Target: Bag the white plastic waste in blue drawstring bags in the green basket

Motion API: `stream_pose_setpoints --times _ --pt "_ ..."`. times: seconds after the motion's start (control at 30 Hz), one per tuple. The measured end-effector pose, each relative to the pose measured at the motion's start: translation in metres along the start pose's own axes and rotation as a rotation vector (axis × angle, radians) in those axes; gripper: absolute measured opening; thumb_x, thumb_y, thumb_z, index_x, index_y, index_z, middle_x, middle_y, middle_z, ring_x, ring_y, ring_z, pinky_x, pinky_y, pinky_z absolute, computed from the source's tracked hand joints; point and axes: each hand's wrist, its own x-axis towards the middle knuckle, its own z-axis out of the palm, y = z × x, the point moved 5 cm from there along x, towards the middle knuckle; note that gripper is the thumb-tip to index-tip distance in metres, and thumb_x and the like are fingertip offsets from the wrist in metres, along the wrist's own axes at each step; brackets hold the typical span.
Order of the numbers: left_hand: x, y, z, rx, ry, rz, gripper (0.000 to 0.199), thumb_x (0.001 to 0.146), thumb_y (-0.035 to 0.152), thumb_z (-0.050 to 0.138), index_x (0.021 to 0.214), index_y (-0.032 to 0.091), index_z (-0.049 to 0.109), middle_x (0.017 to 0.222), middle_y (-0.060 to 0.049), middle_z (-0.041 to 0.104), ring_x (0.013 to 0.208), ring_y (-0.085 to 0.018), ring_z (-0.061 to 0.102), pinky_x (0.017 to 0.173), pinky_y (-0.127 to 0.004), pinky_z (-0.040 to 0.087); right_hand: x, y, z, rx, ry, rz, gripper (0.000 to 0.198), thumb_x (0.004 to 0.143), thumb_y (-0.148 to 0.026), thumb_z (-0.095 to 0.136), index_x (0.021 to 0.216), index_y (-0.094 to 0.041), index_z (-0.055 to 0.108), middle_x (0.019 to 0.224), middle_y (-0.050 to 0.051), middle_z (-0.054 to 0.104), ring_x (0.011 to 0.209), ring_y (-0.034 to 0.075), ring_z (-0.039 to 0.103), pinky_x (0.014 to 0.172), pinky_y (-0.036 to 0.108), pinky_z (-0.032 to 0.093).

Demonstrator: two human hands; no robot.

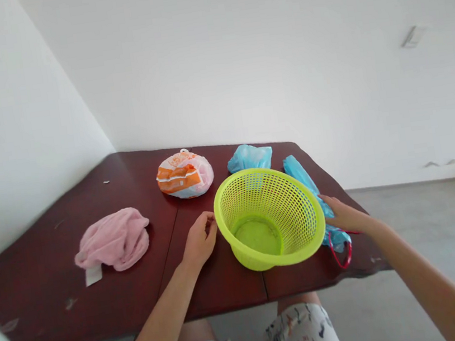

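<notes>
The half-curled left hand (200,238) touches the green basket (273,212).

Single head-worn view, taken from above the wearer's lap (303,332); the camera faces forward and down across the table (18,279), whose near edge runs low in frame; left hand (200,239) and right hand (346,215) lie close, below mid-height; the white wall (236,50) spans the upper part.

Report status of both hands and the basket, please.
Left hand at green basket, left rim. Right hand near opposite rim, over long blue bag. Basket mouth up; blue bundle behind.
</notes>
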Motion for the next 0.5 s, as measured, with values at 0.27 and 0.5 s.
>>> stream_pose_setpoints --times 0.27,0.5 --pt "0.005 0.000 -0.005 0.074 0.039 -0.026 0.013 0.101 0.034 0.067 0.109 0.026 0.075 0.105 -0.005 0.084 0.097 -0.029 0.077 0.087 -0.042 0.060 -0.091 0.002 0.010 0.179 0.122 0.012 0.034 0.088 -0.044 0.078 0.117 -0.029 0.086 0.124 0.013 0.088 0.123 0.043 0.084 0.117 0.062 0.064" --pt "-0.004 0.013 -0.021 -0.080 0.314 -0.065 0.014 0.096 0.035 0.070 0.104 0.024 0.072 0.088 -0.002 0.076 0.079 -0.023 0.071 0.076 -0.035 0.057 -0.057 -0.027 -0.027 0.237 0.293 0.056 0.023 0.091 -0.043 0.068 0.098 -0.026 0.082 0.089 0.009 0.084 0.084 0.031 0.076 0.086 0.046 0.064"
